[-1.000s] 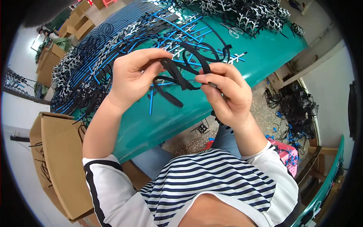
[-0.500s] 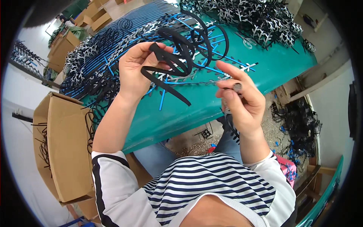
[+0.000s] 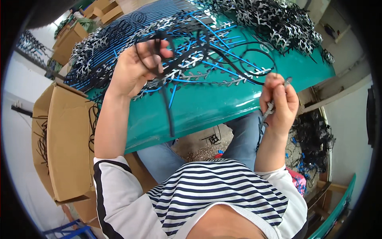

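Above the glossy green tabletop (image 3: 199,109), the left hand (image 3: 137,67) curls its fingers loosely round a flat black cord (image 3: 167,112), partly strung out, partly looped, while the right hand (image 3: 281,106) tightly pinches a slim grey ridged rod (image 3: 270,108).

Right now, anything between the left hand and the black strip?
Nothing visible: the left hand already holds the black strip, whose tail hangs over the green table. Motion blur hides the exact grip.
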Available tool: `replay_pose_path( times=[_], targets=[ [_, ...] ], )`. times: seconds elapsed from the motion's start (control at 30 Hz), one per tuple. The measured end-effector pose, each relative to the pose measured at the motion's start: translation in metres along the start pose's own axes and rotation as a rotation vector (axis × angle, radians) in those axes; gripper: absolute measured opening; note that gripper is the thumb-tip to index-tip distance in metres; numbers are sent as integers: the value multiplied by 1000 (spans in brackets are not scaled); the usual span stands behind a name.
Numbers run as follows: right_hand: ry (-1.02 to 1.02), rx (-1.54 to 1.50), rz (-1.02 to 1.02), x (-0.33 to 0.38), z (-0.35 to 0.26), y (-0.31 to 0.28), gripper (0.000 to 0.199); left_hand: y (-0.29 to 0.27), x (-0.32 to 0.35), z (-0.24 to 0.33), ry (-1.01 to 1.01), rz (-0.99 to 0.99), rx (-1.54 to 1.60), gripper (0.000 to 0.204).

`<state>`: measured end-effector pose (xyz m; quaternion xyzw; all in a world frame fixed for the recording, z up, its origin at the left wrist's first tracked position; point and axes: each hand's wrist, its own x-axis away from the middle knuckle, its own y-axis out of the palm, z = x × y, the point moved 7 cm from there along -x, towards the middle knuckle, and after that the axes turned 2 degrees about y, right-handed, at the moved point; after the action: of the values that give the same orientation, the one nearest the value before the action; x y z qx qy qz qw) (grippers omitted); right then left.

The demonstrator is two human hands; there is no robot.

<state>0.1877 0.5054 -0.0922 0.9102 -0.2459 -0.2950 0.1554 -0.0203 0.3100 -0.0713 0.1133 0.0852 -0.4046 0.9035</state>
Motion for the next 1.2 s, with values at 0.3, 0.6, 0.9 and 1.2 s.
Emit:
replay_pose_path(
  times=[0.3,0.6,0.9,1.2],
  targets=[
    [-183,237,10,-4,-25,-15,16,23,32,-31,-561,-380,-58,30],
    [-209,150,175,-5,-30,-30,16,-30,13,3,-371,-33,96,31],
    [-299,381,-199,11,-23,44,11,78,30,-21,-387,-379,-156,47],
    [-260,348,-348,16,-31,46,15,84,26,36,588,-455,-495,37]
  ],
)
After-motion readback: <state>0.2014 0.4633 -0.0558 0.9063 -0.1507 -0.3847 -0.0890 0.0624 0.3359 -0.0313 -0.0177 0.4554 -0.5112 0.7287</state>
